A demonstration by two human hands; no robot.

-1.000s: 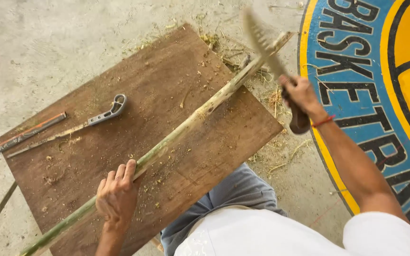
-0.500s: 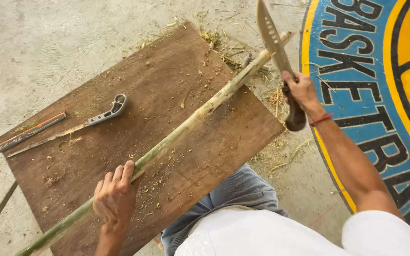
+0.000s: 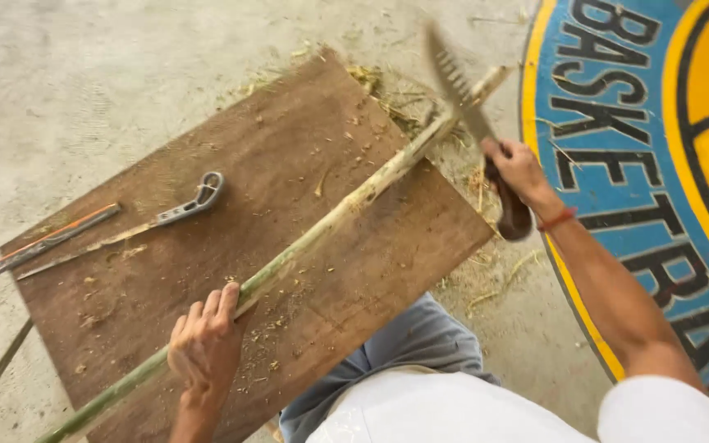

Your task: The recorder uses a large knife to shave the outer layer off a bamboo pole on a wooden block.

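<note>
Gripping the stalk (image 3: 322,230) near its lower end, the left hand (image 3: 204,344) pins it slantwise across the board (image 3: 166,271). The right hand (image 3: 519,168) is closed around the knife (image 3: 469,107), whose blurred blade meets the stalk's far tip, well away from the left hand.

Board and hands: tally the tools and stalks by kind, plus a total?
Long green stalk, held by left hand: 1
Big blade, in right hand: 1
Curved metal tool on the board: 1
Orange-edged flat tool: 1
Total: 4
</note>
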